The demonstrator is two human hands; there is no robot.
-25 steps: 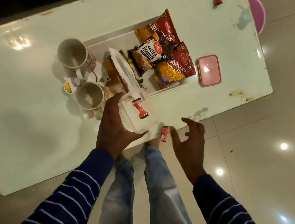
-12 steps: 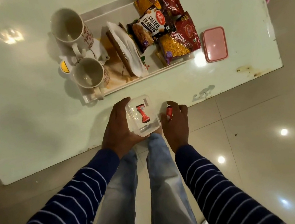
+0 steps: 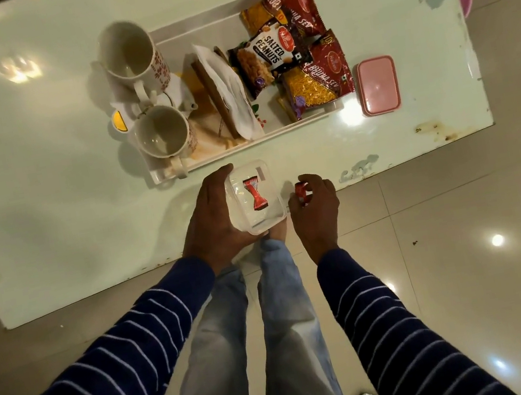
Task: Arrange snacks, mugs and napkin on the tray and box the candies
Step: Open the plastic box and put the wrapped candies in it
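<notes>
Your left hand (image 3: 211, 220) wraps the clear box (image 3: 255, 198), which already has one red candy (image 3: 255, 194) inside. Just right of it, your right hand (image 3: 316, 208) pinches a second candy (image 3: 301, 191); carry it over the rim, then release.

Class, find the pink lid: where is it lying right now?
In the head view, the pink lid lies flat on the table, just right of the tray, beside the snack packets.

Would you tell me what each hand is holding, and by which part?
Left hand grips the clear box by its left side; right hand pinches a red candy at its fingertips.
</notes>
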